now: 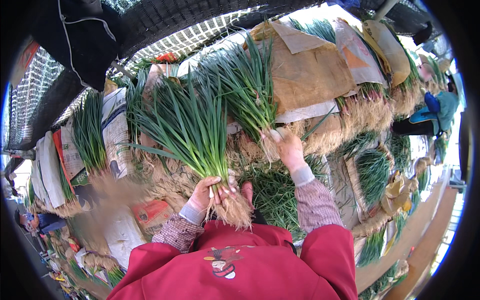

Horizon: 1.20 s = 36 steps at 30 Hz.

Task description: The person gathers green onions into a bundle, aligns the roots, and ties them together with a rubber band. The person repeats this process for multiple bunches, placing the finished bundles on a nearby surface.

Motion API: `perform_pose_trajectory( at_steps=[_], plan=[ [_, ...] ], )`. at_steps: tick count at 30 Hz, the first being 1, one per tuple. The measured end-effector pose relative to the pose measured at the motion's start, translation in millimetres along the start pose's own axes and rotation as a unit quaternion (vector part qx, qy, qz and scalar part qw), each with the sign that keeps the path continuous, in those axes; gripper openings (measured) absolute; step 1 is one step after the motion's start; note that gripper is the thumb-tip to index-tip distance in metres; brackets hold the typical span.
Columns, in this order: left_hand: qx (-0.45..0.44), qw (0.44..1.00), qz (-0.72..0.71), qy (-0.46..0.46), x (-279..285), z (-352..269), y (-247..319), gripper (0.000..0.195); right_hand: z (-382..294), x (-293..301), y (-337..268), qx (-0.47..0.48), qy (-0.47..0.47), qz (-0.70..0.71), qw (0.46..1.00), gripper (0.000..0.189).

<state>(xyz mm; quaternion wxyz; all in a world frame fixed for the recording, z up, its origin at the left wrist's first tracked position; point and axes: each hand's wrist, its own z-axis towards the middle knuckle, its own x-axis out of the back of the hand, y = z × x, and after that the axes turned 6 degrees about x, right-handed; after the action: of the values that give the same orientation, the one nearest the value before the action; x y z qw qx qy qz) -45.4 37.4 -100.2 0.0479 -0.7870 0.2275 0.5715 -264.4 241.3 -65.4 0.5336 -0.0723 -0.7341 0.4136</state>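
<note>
My left hand [201, 193] grips a large bunch of green plants with scallion-like leaves [187, 123] just above its pale roots. The leaves fan up and to the left, and the fibrous roots [232, 210] hang in front of my red apron. Further up and to the right, my right hand [288, 146] is closed around the root end of a second leafy bunch [247, 93]. That bunch lies over the bundled plants behind it, its leaves pointing up and left. The tips of my right fingers are partly hidden.
Bundles under a brown sheet [311, 75] and printed sacks [116, 127] line the far side, roots towards me. Loose cut leaves [270, 195] cover the ground by my foot. More bundles [373, 172] lie at right. A person in a teal garment [444, 108] is at far right.
</note>
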Motion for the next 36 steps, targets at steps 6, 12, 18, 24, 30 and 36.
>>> perform_pose_trajectory(
  at_steps=[6,12,18,24,30,36],
  plan=[
    [-0.103,0.994,0.038,0.027,-30.7,72.2,-13.5,0.045,-51.9,-36.6,24.5,0.204,0.054,-0.182,0.96,0.024],
    [-0.108,0.993,-0.016,0.045,-26.4,63.0,-13.0,0.044,-79.8,47.6,-20.6,0.211,0.203,-0.168,0.941,0.016],
    [-0.072,0.996,0.016,0.049,-1.8,27.6,-10.9,0.042,-119.9,36.6,58.7,-0.031,-0.199,-0.281,0.938,0.038],
    [-0.052,0.996,-0.023,0.062,-19.0,29.2,-14.3,0.051,-34.4,-50.0,9.7,-0.055,-0.206,-0.178,0.961,0.039],
    [-0.07,0.994,0.043,0.07,-7.9,26.2,-17.1,0.045,-69.1,-27.1,-32.5,0.01,-0.336,0.031,0.941,0.053],
    [-0.07,0.988,0.026,0.139,-9.2,22.7,-23.6,0.039,-49.5,-95.8,-24.7,-0.254,-0.103,0.582,0.766,0.016]
  ],
)
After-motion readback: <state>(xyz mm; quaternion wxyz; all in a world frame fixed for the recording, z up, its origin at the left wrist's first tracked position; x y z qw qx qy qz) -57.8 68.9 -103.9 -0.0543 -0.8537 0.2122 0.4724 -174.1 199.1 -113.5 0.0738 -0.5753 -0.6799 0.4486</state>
